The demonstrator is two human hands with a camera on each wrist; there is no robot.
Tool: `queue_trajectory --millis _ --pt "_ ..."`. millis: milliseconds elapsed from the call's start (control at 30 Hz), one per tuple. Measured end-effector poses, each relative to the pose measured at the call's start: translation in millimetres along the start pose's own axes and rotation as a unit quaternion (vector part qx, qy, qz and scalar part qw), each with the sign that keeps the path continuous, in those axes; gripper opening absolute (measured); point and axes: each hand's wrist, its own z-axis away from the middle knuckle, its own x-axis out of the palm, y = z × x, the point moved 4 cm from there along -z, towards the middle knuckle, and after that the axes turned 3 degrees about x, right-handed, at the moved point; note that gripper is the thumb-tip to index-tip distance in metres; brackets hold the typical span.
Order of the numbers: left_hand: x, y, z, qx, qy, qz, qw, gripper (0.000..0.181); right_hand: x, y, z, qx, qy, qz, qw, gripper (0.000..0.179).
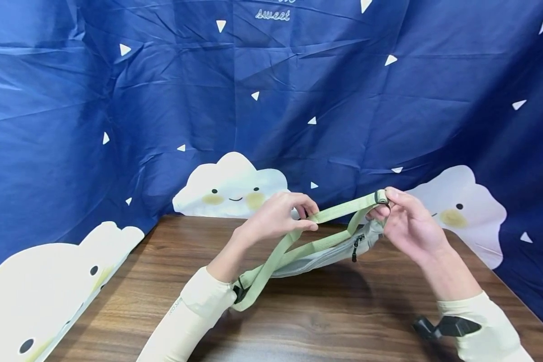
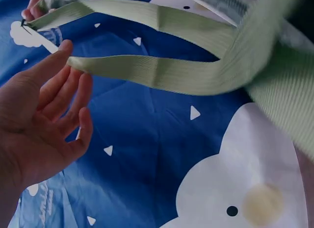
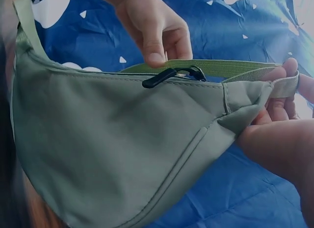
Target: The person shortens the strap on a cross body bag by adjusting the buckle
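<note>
A pale green sling bag point(image 3: 117, 144) hangs between the hands, its zip side up in the right wrist view, with a black zipper pull point(image 3: 159, 78) along the top. My left hand point(image 1: 276, 216) pinches the light green webbing strap point(image 1: 341, 210) between thumb and fingers. At the bag's right end, my right hand point(image 1: 412, 226) grips the strap by a dark slider buckle point(image 1: 381, 197). Between both hands the strap runs nearly taut. A loop of it hangs beside the left forearm, where a black buckle point(image 1: 240, 292) shows.
Beneath the bag lies a brown wood-grain table point(image 1: 317, 322). A blue cloth point(image 1: 298, 65) printed with white clouds and triangles hangs behind the table. Both forearms wear cream sleeves, and a black device point(image 1: 448, 327) is strapped at the right wrist.
</note>
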Motion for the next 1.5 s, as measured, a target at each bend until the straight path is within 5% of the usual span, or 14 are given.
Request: queue_trajectory --millis 233,400,600,700,1033,1367,1500 --pt "1.9 3.4 1.5 0.005 -0.029 -0.014 0.9995 0.053 3 6 1.0 -0.005 0.048 0.149 0.9877 0.035" --pt "9.8 23.4 -2.0 0.054 0.037 0.035 0.9973 0.062 7 20 -0.6 0.027 0.066 0.242 0.9678 0.022" --pt "16.4 43.6 -7.9 0.15 0.113 0.023 0.982 0.047 8 34 -1.6 0.068 0.062 0.323 0.942 0.016" --pt "15.3 45.3 -8.7 0.174 0.126 0.026 0.9764 0.037 8 36 -1.5 0.077 0.059 0.328 0.9395 0.017" --pt "3.6 42.3 -3.3 0.165 0.137 -0.024 0.9765 0.034 1 30 -0.5 0.052 0.032 0.311 0.9485 0.019" --pt "3.5 43.6 -3.0 0.164 0.12 -0.035 0.9785 0.035 -2 33 0.1 0.051 0.076 0.365 0.9267 0.014" --pt "5.0 44.1 -2.7 0.161 0.114 -0.04 0.9796 0.037 1 36 -0.6 0.051 0.075 0.363 0.9273 0.014"
